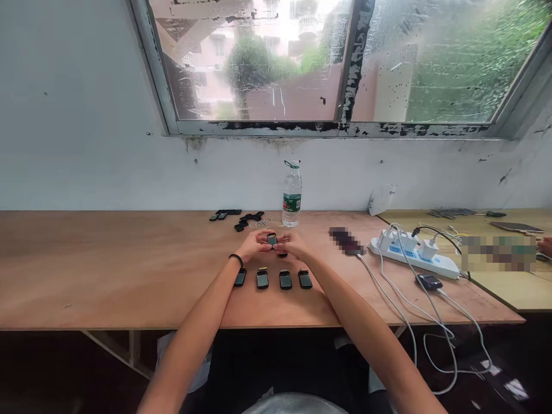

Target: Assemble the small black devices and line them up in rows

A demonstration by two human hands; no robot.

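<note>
Between my left hand point(253, 246) and my right hand point(294, 245) is a small black device with a grey screen point(271, 240), held just above the table. The fingers of both hands pinch it from the two sides. Nearer to me, several similar small screen devices point(262, 279) lie in a row on the wooden table point(129, 270). My left wrist, with a black band, partly covers the leftmost one point(240, 278). Another dark device point(282, 254) sits under my right hand, mostly hidden by it.
Behind my hands lie black parts point(250, 218), small silvery bits, more screen devices point(221, 216) and a water bottle point(292, 198). To the right are a blurred dark object point(346, 240), a white power strip point(440, 265), trailing cables and a black plug-like box point(429, 282). Another person's hand point(545, 246) shows at far right.
</note>
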